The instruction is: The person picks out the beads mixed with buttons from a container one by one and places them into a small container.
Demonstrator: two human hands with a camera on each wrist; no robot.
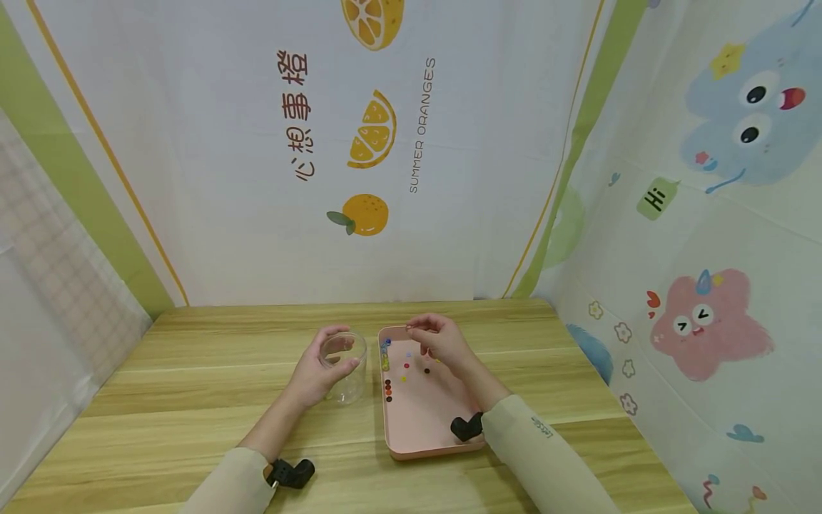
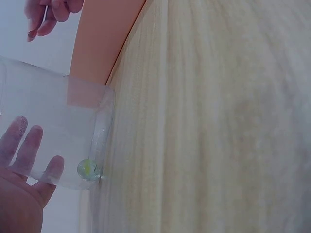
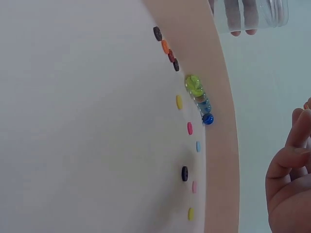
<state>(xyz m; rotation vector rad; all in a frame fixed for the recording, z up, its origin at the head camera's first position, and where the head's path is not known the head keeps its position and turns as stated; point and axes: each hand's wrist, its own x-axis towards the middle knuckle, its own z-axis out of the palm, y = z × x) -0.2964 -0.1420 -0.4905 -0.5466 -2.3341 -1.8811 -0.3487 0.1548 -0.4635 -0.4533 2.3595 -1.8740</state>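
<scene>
My left hand (image 1: 312,377) grips a clear jar (image 1: 349,387) left of the pink tray (image 1: 424,421). Inside the jar, a clear marble with a yellow-green core (image 2: 87,169) lies at the bottom in the left wrist view. My right hand (image 1: 449,346), over the tray's far end, pinches a small orange-brown piece (image 3: 306,105), mostly hidden by the fingertips. Along the tray's left wall are marbles, yellow-green (image 3: 194,86) and blue (image 3: 208,119), and a row of dark and orange buttons (image 3: 165,46). Other buttons, among them a black one (image 3: 184,174), lie scattered on the tray floor.
The wooden table (image 1: 193,400) extends around the tray and jar. Behind it hangs a white cloth (image 1: 218,235) with orange prints, and a cartoon-printed cloth (image 1: 642,243) hangs on the right. Black wrist cameras sit on both wrists, the right one (image 1: 467,427) over the tray.
</scene>
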